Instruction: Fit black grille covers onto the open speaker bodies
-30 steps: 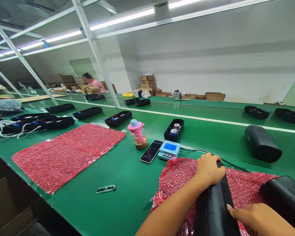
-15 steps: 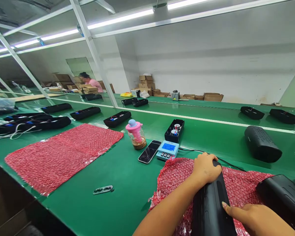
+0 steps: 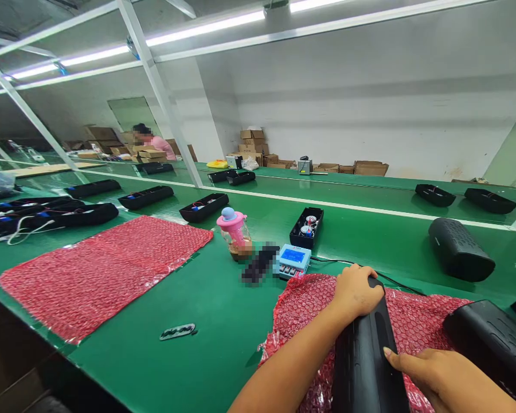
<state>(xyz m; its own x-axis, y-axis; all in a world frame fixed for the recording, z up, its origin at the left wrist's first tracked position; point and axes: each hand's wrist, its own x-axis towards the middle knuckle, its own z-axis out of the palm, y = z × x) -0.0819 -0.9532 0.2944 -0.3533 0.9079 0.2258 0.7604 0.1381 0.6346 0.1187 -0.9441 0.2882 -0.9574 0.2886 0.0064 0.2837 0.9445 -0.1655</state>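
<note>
A long black speaker [image 3: 363,361] lies on pink bubble wrap [image 3: 307,307] at the lower right, its near end cut off by the picture edge. My left hand [image 3: 358,291] is closed over its far end, fingers wrapped round the rim. From the right, my right hand [image 3: 438,370] presses a thumb against the speaker's side; its other fingers are curled and partly hidden. Another black speaker [image 3: 494,338] rests just right of that hand. Beyond the wrap sits a small light-blue meter [image 3: 293,261] with a lit screen and a black cable.
A second bubble-wrap sheet [image 3: 107,275] lies left. Between are a pink-lidded bottle [image 3: 235,235], a blurred dark patch and a small strip-shaped part [image 3: 178,331]. An open speaker casing [image 3: 307,226] and a closed speaker [image 3: 460,249] stand farther back. A person in pink [image 3: 160,146] sits far left.
The view has shifted slightly. Both hands keep nearly the same place on the speaker, and nothing is taken up or let go. The phone beside the meter now appears blurred out.
</note>
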